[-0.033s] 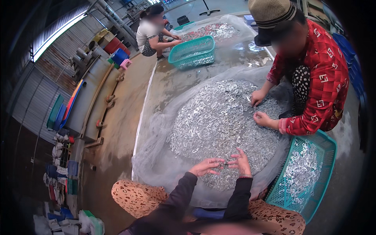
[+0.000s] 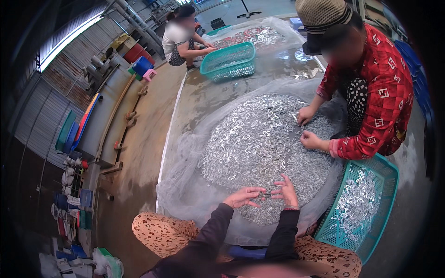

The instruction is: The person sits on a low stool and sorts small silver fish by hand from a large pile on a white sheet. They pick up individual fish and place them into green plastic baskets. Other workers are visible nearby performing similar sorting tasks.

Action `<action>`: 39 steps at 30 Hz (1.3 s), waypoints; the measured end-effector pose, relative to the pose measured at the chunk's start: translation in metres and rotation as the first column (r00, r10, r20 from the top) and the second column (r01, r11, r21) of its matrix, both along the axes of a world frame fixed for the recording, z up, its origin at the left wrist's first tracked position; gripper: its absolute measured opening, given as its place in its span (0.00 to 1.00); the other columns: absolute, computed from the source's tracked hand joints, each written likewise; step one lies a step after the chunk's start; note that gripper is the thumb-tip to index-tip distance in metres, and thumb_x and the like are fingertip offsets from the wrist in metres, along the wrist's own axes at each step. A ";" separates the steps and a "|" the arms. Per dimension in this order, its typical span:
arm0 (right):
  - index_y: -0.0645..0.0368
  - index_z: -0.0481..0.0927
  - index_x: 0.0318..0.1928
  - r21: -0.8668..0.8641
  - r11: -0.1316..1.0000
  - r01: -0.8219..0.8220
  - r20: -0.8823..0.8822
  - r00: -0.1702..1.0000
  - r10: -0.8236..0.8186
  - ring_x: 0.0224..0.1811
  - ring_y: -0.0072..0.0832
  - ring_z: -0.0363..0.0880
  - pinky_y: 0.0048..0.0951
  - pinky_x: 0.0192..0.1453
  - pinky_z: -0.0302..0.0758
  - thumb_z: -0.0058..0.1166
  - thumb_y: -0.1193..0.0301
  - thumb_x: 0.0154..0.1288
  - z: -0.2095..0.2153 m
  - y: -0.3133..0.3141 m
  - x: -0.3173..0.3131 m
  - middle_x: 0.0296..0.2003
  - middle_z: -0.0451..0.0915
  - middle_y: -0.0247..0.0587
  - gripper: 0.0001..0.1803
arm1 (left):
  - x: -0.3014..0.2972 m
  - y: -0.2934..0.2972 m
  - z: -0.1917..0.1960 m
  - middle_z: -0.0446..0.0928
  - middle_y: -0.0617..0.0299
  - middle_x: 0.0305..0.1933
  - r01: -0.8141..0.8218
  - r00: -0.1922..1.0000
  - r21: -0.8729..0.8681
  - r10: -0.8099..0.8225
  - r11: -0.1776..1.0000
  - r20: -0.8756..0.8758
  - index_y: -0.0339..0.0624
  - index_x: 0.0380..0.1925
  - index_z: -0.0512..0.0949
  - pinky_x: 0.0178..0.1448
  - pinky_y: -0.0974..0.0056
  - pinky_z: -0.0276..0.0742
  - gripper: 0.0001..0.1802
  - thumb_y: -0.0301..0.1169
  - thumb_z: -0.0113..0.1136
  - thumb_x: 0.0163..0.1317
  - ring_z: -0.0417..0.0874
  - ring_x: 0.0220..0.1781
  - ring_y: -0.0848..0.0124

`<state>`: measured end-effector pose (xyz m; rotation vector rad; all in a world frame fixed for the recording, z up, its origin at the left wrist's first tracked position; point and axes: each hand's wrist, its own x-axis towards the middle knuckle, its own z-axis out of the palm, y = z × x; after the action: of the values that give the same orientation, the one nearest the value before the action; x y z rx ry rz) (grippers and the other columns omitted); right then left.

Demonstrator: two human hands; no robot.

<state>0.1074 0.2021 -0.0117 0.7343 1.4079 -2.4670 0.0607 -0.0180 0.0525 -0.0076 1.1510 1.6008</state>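
Small silvery wire hooks or clips lie in a broad pile (image 2: pixel 259 134) on a sheet of fine white netting (image 2: pixel 181 176). Both my hands are over its near edge, close together. My left hand (image 2: pixel 242 197) points rightward with its fingers drawn together at a tiny dark piece, too small to name. Facing it, my right hand (image 2: pixel 286 192) has its fingers spread, some raised, the tips beside that same piece; nothing plainly sits in its grip. To my right is a teal plastic basket (image 2: pixel 390 185) holding a heap of bright hooks (image 2: pixel 357 201).
A co-worker in a red patterned shirt (image 2: pixel 382 92) bends over the pile's right side, both hands at it. Farther off, another person (image 2: pixel 178 44) crouches beside a teal basket (image 2: pixel 227 69) and a second netted heap (image 2: pixel 259 37). A long metal tank (image 2: pixel 109 116) stands left.
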 end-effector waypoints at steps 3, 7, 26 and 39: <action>0.54 0.57 0.66 0.274 0.960 -0.055 0.049 0.998 0.044 0.38 0.39 0.80 0.39 0.35 0.81 0.40 0.74 0.63 -0.019 0.004 -0.005 0.48 0.73 0.50 0.29 | -0.004 -0.007 0.010 0.75 0.61 0.50 0.048 0.989 -0.098 -0.061 0.994 -0.133 0.37 0.53 0.70 0.49 0.57 0.78 0.19 0.34 0.54 0.64 0.76 0.52 0.67; 0.57 0.72 0.56 0.908 0.394 -0.143 0.078 0.981 0.177 0.40 0.39 0.80 0.40 0.41 0.76 0.45 0.68 0.62 -0.063 0.025 -0.008 0.43 0.79 0.51 0.22 | -0.018 -0.022 -0.021 0.77 0.58 0.46 0.013 0.943 -0.240 -0.091 0.971 -0.319 0.37 0.51 0.72 0.50 0.62 0.76 0.18 0.30 0.54 0.63 0.79 0.46 0.68; 0.56 0.63 0.56 0.896 0.166 -0.412 0.379 0.904 0.200 0.36 0.56 0.79 0.47 0.40 0.78 0.56 0.82 0.46 -0.056 -0.085 0.023 0.46 0.67 0.70 0.33 | -0.035 -0.036 -0.032 0.83 0.62 0.36 -0.046 0.920 -0.500 -0.158 0.865 -0.358 0.41 0.55 0.69 0.39 0.65 0.69 0.23 0.28 0.58 0.59 0.82 0.36 0.74; 0.54 0.59 0.64 0.090 0.990 0.112 -0.027 0.994 -0.110 0.31 0.39 0.80 0.41 0.28 0.82 0.46 0.85 0.57 -0.009 -0.029 -0.012 0.35 0.75 0.43 0.34 | -0.025 -0.058 -0.071 0.80 0.59 0.38 -0.225 0.802 -0.260 0.026 0.939 -0.597 0.33 0.44 0.76 0.51 0.65 0.74 0.15 0.28 0.58 0.58 0.81 0.38 0.71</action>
<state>0.0957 0.1726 -0.0209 0.8277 1.5363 -2.5147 0.0359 -0.0756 -0.0184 0.2194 1.9280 1.5574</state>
